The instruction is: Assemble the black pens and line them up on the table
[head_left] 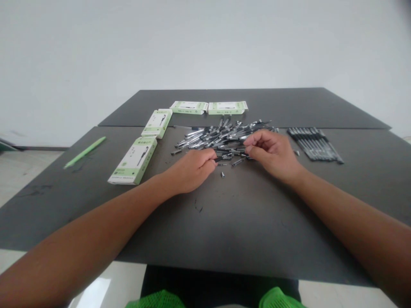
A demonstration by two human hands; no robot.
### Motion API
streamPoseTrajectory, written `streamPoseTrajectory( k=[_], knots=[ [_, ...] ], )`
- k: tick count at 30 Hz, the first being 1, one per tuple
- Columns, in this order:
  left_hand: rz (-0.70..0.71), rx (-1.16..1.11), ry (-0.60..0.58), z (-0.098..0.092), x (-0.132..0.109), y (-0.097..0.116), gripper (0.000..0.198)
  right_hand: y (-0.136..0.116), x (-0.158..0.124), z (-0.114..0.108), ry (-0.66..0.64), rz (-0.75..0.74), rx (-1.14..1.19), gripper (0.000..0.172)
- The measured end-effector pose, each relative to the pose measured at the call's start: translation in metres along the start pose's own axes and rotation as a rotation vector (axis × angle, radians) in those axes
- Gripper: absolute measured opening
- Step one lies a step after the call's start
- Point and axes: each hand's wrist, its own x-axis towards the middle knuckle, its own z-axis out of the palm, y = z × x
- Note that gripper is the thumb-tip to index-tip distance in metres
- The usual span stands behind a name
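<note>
A loose pile of clear and black gel pens [205, 137] with pen parts lies in the middle of the dark table. At its near edge my left hand [194, 170] is closed around a pen, whose black end [218, 159] sticks out past the fingertips. My right hand [271, 154] hovers at the pile's right side, thumb and fingers pinched together. Whatever it may hold is too small or hidden to make out. Between the hands lie a loose pen cap [238, 162] and a small silvery tip [222, 174].
Several pens [316, 145] lie side by side at the right. Green-and-white pen boxes [133, 160] line the left and back of the pile, including another box [227, 107]. A light green pen-shaped tool [85, 152] rests on the far left. A seam crosses the table [244, 231].
</note>
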Motion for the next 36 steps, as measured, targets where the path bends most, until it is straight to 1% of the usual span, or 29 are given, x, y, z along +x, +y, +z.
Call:
streamPoseTrajectory(
  k=[10, 17, 21, 26, 36],
  knots=[
    [0.003, 0.008, 0.0, 0.001, 0.001, -0.001, 0.025, 0.001, -0.002, -0.001, -0.061, -0.039, -0.06, 0.006],
    [0.01, 0.006, 0.0, 0.001, 0.001, 0.0, 0.025, 0.011, -0.003, -0.003, -0.12, -0.074, -0.151, 0.003],
    [-0.006, -0.005, -0.004, 0.0, 0.0, 0.0, 0.024, 0.01, -0.002, -0.002, -0.178, -0.066, -0.234, 0.002],
    [0.0, -0.028, 0.02, 0.001, 0.0, 0.0, 0.024, 0.005, -0.003, -0.001, -0.263, -0.094, -0.35, 0.009],
    [-0.051, -0.09, 0.068, 0.002, 0.004, -0.007, 0.026, 0.005, -0.003, -0.003, -0.279, -0.156, -0.427, 0.013]
  ],
)
